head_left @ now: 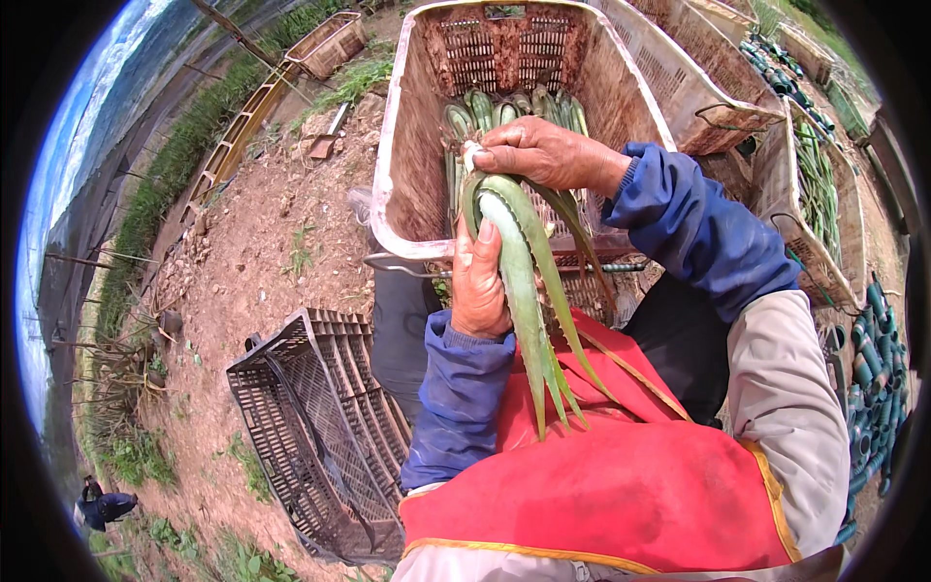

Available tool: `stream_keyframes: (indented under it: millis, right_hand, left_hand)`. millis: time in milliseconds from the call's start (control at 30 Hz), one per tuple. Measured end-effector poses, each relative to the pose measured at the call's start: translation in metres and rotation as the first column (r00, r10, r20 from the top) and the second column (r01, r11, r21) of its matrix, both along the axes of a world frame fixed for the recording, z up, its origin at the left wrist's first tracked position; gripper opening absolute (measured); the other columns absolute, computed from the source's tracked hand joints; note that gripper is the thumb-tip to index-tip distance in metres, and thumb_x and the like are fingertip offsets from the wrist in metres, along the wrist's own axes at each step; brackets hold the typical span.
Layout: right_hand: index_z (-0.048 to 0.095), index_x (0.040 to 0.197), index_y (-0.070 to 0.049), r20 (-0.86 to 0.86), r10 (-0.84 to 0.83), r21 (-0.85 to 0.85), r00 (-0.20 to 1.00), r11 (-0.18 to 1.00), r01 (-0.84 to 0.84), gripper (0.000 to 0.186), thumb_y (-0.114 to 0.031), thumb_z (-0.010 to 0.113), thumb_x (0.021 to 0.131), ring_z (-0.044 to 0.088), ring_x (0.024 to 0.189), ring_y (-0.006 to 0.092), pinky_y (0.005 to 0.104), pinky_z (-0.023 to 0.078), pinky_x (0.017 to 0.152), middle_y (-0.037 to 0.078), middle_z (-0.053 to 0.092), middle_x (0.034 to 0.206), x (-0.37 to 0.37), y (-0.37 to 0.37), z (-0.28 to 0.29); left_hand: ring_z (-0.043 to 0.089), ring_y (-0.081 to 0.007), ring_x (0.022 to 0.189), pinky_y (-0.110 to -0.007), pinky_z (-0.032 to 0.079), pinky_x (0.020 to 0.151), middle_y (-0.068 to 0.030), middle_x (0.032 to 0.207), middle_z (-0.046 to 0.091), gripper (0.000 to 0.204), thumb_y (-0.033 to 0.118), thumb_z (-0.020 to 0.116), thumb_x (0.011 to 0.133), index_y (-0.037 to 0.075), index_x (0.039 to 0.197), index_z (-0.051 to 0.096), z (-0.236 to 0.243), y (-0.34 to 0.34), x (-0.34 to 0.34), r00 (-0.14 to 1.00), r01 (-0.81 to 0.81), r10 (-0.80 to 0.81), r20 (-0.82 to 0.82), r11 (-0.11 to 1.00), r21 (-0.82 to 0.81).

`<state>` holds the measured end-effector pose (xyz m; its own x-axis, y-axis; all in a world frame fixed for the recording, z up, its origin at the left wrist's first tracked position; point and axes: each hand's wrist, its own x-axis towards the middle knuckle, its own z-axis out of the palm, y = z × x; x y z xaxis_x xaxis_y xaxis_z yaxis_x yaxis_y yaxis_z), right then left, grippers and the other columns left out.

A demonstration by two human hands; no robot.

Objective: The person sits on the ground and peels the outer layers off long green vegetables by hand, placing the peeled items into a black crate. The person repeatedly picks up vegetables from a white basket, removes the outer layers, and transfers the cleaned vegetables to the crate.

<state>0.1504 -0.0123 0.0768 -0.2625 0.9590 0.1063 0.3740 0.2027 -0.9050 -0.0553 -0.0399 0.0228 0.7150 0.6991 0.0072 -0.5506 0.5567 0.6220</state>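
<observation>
Two-handed, works at big stained crate (412, 126) with black crate (325, 427) closer in at left. Holds long green plant (527, 320) above big stained crate, with leaves (512, 257) drooping past near rim (407, 245). Wraps left hand (477, 291) round leaves, with thumb (486, 234) against them; pinches pale base (469, 156) in right hand (553, 153).

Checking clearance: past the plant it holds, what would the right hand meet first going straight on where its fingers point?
Probably the pale crate's left wall. Depth is unclear, so the right hand and its aloe plant might pass above the rim.
</observation>
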Motion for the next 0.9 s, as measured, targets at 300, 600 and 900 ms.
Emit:
stream_keyframes:
  millis: [300,600,900]
  right_hand:
    - [0.067,0.095,-0.006,-0.360,-0.055,-0.055,0.931,0.998,0.037,0.040,-0.040,0.053,0.108,0.052,0.077,0.0017,0.0224,0.046,0.068,-0.006,0.060,0.083,-0.013,-0.004,0.003]
    - [0.070,0.100,-0.005,-0.292,-0.240,-0.187,0.926,0.964,0.190,0.027,-0.030,0.061,0.104,0.046,0.059,0.0012,0.0206,0.037,0.051,-0.004,0.063,0.077,-0.008,-0.003,-0.004]
    - [0.067,0.125,0.000,-0.315,-0.266,-0.173,0.911,0.960,0.220,0.031,-0.012,0.056,0.098,0.044,0.045,0.0003,0.0161,0.035,0.040,0.000,0.064,0.076,0.003,-0.013,0.015]
  left_hand:
    - [0.068,-0.0350,0.113,-0.051,0.059,0.095,-0.0179,0.136,0.063,0.065,0.055,0.034,0.107,0.008,0.149,0.044,-0.011,0.009,-0.007,0.922,0.250,-0.153,0.357,0.937,-0.245]
    - [0.062,-0.0489,0.116,-0.065,0.057,0.089,-0.0218,0.138,0.061,0.071,0.066,0.037,0.101,0.011,0.143,0.056,-0.041,0.004,0.004,0.847,0.332,-0.110,0.520,0.873,-0.356]
    - [0.067,-0.0367,0.091,-0.045,0.055,0.064,-0.0227,0.115,0.062,0.079,0.070,0.037,0.101,0.008,0.151,0.042,-0.098,0.038,-0.009,0.571,0.265,-0.255,0.780,0.957,0.118]
